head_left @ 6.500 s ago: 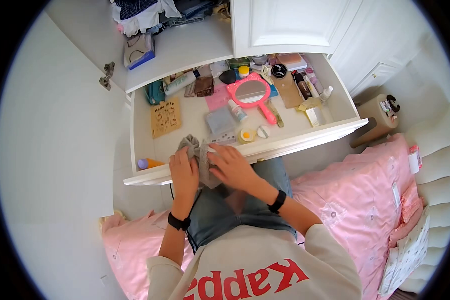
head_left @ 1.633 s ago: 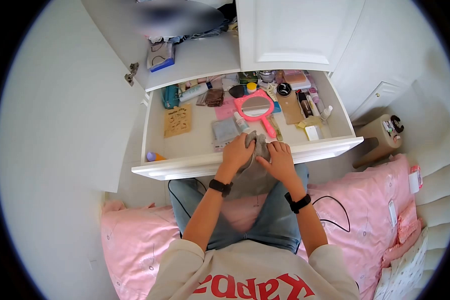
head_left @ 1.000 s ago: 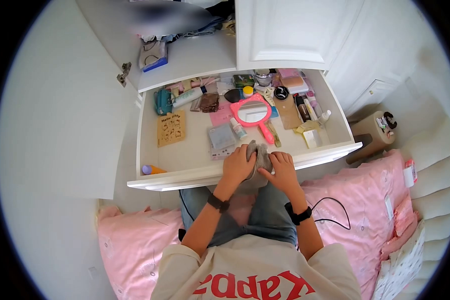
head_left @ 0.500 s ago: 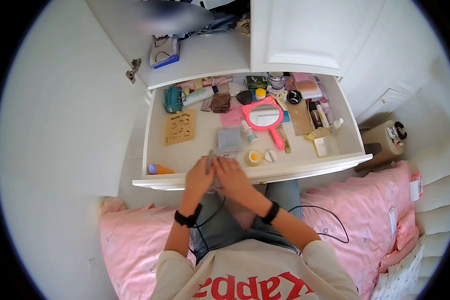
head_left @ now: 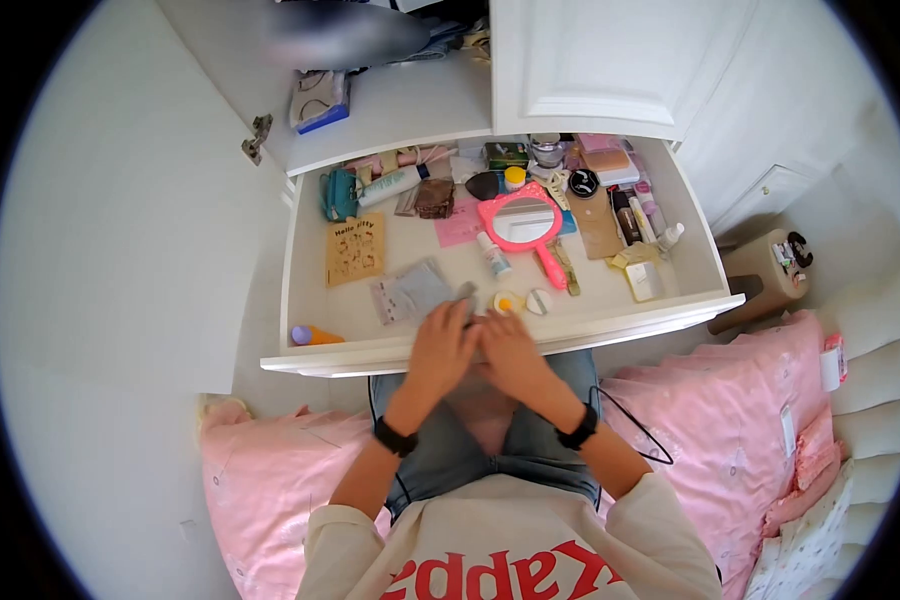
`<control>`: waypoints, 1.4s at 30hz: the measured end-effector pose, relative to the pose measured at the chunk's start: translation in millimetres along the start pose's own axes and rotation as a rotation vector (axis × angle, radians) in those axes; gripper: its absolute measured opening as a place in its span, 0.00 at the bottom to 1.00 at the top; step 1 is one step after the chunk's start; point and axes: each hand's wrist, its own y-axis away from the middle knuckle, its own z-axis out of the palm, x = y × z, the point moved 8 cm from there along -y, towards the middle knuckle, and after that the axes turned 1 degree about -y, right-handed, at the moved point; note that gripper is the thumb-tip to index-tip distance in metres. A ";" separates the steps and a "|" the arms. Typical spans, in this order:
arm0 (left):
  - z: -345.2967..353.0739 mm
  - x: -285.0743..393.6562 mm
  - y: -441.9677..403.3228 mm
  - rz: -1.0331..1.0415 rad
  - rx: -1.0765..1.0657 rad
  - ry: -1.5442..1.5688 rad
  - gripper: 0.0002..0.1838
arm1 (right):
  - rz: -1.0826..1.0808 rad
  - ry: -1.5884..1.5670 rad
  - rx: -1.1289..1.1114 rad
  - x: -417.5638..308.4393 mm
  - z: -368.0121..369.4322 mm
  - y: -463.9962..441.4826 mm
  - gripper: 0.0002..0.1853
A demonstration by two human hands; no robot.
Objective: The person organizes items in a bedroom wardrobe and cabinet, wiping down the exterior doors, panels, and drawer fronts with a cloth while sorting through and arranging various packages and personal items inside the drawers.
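My left hand [head_left: 442, 345] and my right hand [head_left: 513, 352] meet over the front edge of the open drawer [head_left: 610, 326], fingers curled inward. A small greyish thing [head_left: 467, 291] sticks up at the left fingertips; its kind cannot be made out. What the right fingers hold, if anything, is hidden. Just beyond my left hand a clear plastic bag [head_left: 412, 290] lies on the drawer floor. Close to the right fingertips are a small round pot with a yellow centre [head_left: 507, 303] and a round white piece [head_left: 539, 301].
Farther back lie a pink hand mirror [head_left: 523, 222], a white bottle [head_left: 493, 256], a Hello Kitty card [head_left: 355, 249], a teal pouch [head_left: 339, 194] and a tube [head_left: 392, 185]. An orange tube [head_left: 315, 335] rests front left. Pink bedding [head_left: 715, 415] lies on both sides.
Both hands have shifted right along the drawer front. The clear bag now lies spread farther left, where a squarer clear packet lay nearer the middle before.
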 end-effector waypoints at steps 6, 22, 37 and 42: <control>65.1 79.0 -33.0 0.118 0.034 0.121 0.21 | 0.195 0.100 0.055 69.8 -51.0 56.6 0.33; -80.1 -65.6 56.1 -0.144 0.057 -0.412 0.16 | -0.131 -0.062 0.109 -88.0 52.1 -63.2 0.36; 16.0 37.0 -14.1 -0.003 -0.126 -0.159 0.12 | -0.014 -0.166 -0.001 16.9 -26.1 5.8 0.27; 87.4 82.2 -42.5 0.094 -0.104 0.119 0.16 | 0.203 -0.005 0.076 85.4 -69.2 59.1 0.32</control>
